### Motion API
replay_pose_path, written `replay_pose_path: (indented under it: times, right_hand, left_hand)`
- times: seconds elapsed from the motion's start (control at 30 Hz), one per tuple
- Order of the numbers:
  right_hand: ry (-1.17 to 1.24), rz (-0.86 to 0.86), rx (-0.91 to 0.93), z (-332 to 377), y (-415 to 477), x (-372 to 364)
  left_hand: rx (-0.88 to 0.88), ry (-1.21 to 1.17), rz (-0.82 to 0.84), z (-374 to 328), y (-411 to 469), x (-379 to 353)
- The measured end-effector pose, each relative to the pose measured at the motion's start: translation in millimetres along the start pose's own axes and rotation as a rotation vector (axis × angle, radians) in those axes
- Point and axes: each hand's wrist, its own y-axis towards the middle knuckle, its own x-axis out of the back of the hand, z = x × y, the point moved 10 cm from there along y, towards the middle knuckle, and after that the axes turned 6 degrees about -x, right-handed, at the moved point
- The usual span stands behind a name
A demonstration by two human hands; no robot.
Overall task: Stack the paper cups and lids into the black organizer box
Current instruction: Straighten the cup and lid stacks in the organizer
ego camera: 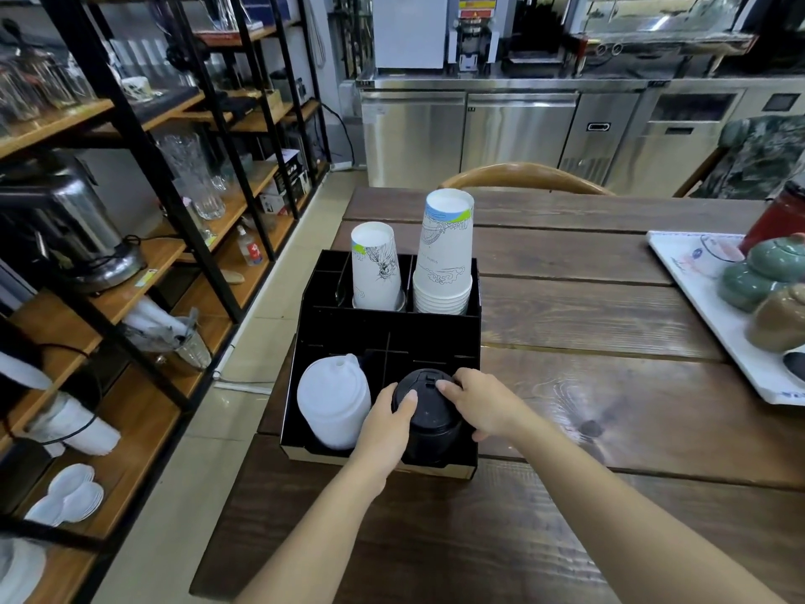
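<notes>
Around black lids (429, 411): both hands' grip.

Both bare arms reach forward — left hand (389, 422) and right hand (481, 403) cupped inward, fingers curled, thumbs on top.

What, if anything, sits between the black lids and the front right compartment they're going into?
Nothing visible. Both the left hand and right hand grip the black lid stack, already partly down in the organizer box; the white lids sit behind a divider.
</notes>
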Motion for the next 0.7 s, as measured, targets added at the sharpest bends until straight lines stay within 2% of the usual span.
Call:
replay_pose_path:
  times: [0.23, 0.37, 0.47, 0.6, 0.7]
  right_hand:
    - [-0.039, -0.035, 0.017, -1, 5, 3]
    - [-0.158, -0.253, 0.085, 16, -1, 23]
    - [-0.180, -0.382, 0.195, 41, -10, 39]
    - [-0.127, -0.336, 0.334, 75, -15, 26]
    - [-0.196, -0.287, 0.405, 96, -11, 4]
  left_hand:
    - [-0.018, 0.035, -0.058, -6, 1, 11]
    - [-0.082, 0.108, -0.157, -19, -1, 33]
    - [-0.168, 0.098, -0.298, -36, -7, 62]
    - [-0.244, 0.138, -0.495, -45, -12, 110]
    - [-0.170, 0.158, -0.515, -28, -6, 133]
